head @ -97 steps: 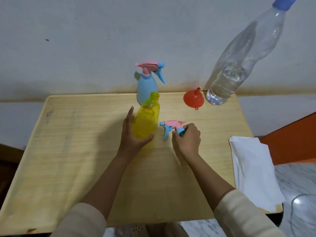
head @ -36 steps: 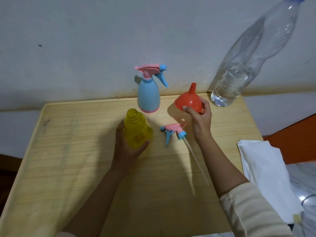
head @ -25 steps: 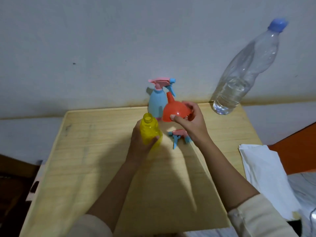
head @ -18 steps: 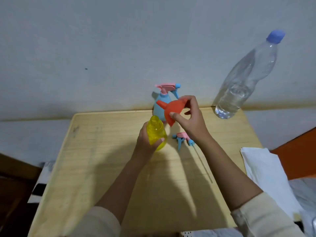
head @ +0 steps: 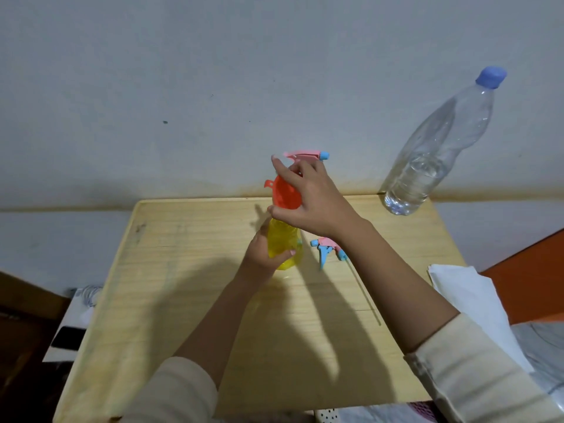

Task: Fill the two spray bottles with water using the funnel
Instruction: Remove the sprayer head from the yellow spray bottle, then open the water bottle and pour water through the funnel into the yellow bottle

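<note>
Now left hand curls round bottle to steady it while right hand pinches funnel rim, likely seating spout.

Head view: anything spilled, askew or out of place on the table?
Nothing stands out. No spill shows on the wooden table; the detached pink-and-blue trigger sprayer lies beside the translucent yellow spray bottle, expected for filling.

Wooden table bearing yellow spray bottle, loose sprayer head, water bottle.
</note>
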`<state>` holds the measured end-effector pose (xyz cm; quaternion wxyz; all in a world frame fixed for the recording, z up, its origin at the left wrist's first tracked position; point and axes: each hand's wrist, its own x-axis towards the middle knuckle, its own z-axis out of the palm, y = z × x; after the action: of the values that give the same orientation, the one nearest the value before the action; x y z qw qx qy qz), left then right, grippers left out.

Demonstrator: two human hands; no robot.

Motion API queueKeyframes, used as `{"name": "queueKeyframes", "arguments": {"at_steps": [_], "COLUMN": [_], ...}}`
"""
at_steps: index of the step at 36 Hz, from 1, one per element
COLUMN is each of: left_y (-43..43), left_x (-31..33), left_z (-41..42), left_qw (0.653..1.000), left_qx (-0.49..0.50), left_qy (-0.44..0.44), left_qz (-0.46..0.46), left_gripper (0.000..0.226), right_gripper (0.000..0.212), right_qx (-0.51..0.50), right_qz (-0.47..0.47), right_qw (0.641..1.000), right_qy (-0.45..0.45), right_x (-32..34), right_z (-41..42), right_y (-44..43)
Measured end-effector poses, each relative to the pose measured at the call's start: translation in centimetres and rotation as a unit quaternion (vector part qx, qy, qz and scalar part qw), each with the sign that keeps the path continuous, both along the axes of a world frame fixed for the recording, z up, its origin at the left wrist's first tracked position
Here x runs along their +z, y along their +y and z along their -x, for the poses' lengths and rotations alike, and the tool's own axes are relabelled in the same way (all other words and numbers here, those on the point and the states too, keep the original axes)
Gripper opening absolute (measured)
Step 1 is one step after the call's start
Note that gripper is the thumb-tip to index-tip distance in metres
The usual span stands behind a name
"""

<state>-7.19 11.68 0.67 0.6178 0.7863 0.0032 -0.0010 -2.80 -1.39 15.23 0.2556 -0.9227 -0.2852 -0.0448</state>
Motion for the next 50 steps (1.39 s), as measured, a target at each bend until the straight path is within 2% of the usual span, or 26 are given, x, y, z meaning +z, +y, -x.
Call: {"name": "queueKeyframes", "arguments": {"at_steps": [3, 6, 11, 16, 20, 25, 28, 32, 35, 40, 43, 46, 50], "left_y": [0.2, 0.5, 0.7, 0.3, 0.3, -0.1, -0.3, -0.5, -1.1, -3.6, -6.2, -9.6, -15.5], "left_x": [0.0, 0.0, -0.4, -0.2, -0.3, -0.3, -0.2, 0.2, 0.9, 2.9, 4.9, 7.2, 10.8], "left_z": [0.0, 0.1, 0.1, 0.2, 0.2, 0.8, 1.4, 2.3, 3.5, 5.9, 7.0, 5.3, -0.6], "left_qw": [1.000, 1.000, 1.000, 1.000, 0.998, 0.991, 0.987, 0.984, 0.978, 0.962, 0.965, 0.973, 0.981], "left_qx": [-0.004, 0.002, 0.011, 0.012, 0.035, 0.090, 0.103, 0.131, 0.168, 0.229, 0.187, 0.106, 0.015], "left_qy": [0.002, 0.009, 0.009, -0.024, -0.045, 0.001, -0.005, -0.018, -0.060, -0.115, -0.166, -0.190, -0.182], "left_qz": [0.002, -0.002, -0.008, -0.008, -0.025, -0.098, -0.125, -0.119, -0.105, -0.094, -0.081, -0.073, -0.070], "left_gripper": [0.070, 0.077, 0.079, 0.075, 0.075, 0.097, 0.102, 0.089, 0.078, 0.057, 0.045, 0.036, 0.050], "right_gripper": [0.080, 0.080, 0.080, 0.074, 0.072, 0.070, 0.069, 0.068, 0.073, 0.074, 0.066, 0.059, 0.057], "right_qx": [-0.009, -0.021, -0.022, -0.003, 0.000, -0.016, -0.018, -0.018, -0.020, -0.030, -0.041, -0.107, -0.239], "right_qz": [-0.002, 0.013, 0.054, 0.105, 0.100, 0.073, 0.065, 0.068, 0.050, -0.077, -0.122, -0.147, -0.213], "right_qw": [1.000, 0.999, 0.998, 0.994, 0.994, 0.995, 0.995, 0.996, 0.997, 0.996, 0.991, 0.983, 0.947], "right_qy": [-0.009, -0.020, 0.008, -0.032, -0.053, -0.068, -0.076, -0.061, -0.058, -0.016, -0.023, -0.025, -0.035], "right_x": [0.0, 0.1, -0.3, -1.5, -2.4, -2.6, -2.2, -1.9, -2.1, -1.4, -1.2, -1.8, -3.2], "right_z": [0.1, 0.4, 0.8, 0.9, 1.1, 1.3, 1.6, 1.6, 1.9, 3.2, 3.4, 2.5, 0.2], "right_y": [0.1, 0.0, 0.5, 1.4, 2.0, 2.3, 2.5, 2.5, 2.2, -0.4, -4.6, -10.1, -16.8]}}
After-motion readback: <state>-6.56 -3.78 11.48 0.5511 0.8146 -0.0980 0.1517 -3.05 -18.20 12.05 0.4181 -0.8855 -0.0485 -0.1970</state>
